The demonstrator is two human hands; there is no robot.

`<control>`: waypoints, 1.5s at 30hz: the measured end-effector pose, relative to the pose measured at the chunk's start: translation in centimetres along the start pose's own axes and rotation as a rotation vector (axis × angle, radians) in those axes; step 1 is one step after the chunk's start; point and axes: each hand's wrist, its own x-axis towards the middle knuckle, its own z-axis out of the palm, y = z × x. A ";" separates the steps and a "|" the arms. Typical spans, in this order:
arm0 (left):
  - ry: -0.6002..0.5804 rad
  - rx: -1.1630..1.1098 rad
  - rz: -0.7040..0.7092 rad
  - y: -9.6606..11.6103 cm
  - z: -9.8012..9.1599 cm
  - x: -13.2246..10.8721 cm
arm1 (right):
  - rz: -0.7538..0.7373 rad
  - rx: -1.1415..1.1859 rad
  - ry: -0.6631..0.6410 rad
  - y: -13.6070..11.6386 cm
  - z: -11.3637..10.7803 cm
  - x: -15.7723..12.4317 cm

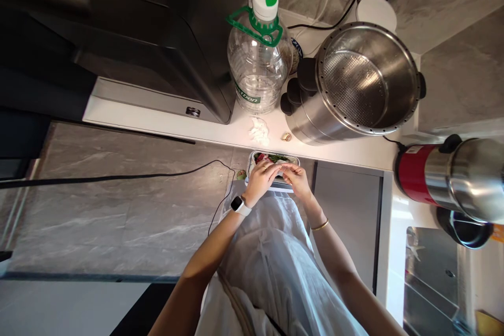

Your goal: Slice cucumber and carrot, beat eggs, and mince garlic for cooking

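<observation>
My left hand (pixel 262 179), with a watch on its wrist, and my right hand (pixel 295 178) meet over a small bin (pixel 252 157) below the counter edge. Fingers of both are pinched close together; what they hold, if anything, is too small to make out. Green and red scraps (pixel 277 158) show inside the bin behind the fingers. On the counter above the hands lie a crumpled white tissue (pixel 259 130) and a small pale piece (pixel 286 137), perhaps a garlic clove.
A large clear bottle (pixel 258 71) and a steel steamer pot (pixel 354 84) stand on the counter (pixel 157 125). A black appliance fills the upper left. A red and steel cooker (pixel 419 174) and a sink (pixel 429 273) are at right. A cord (pixel 157 175) crosses over the floor.
</observation>
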 end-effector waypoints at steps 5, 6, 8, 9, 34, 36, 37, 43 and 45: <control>-0.019 0.017 0.025 -0.1 0.1 -0.1 | -0.004 0.021 0.001 0.1 0.0 0.1; -0.018 0.016 0.026 -0.1 0.1 -0.2 | -0.001 0.012 0.005 0.2 0.0 0.1; -0.010 0.013 0.020 -0.1 0.2 -0.3 | 0.009 -0.004 0.016 0.2 0.0 0.1; -0.001 0.015 0.010 -0.1 0.3 -0.4 | 0.014 -0.008 0.019 0.2 0.0 0.1; 0.030 -0.079 -0.141 -0.3 0.2 -1.0 | -0.090 -0.168 0.085 0.2 0.9 -1.2; 0.022 -0.005 -0.096 -0.1 0.1 -1.1 | -0.118 -0.194 0.086 0.4 1.1 -1.2; 0.023 0.035 -0.080 0.0 0.0 -1.1 | -0.135 -0.214 0.091 0.5 1.2 -1.2; 0.017 0.195 -0.083 0.3 0.0 -1.0 | -0.224 -0.361 0.145 0.9 1.5 -1.6; 0.007 0.203 -0.095 0.3 -0.1 -0.9 | -0.232 -0.408 0.145 0.8 1.5 -1.7</control>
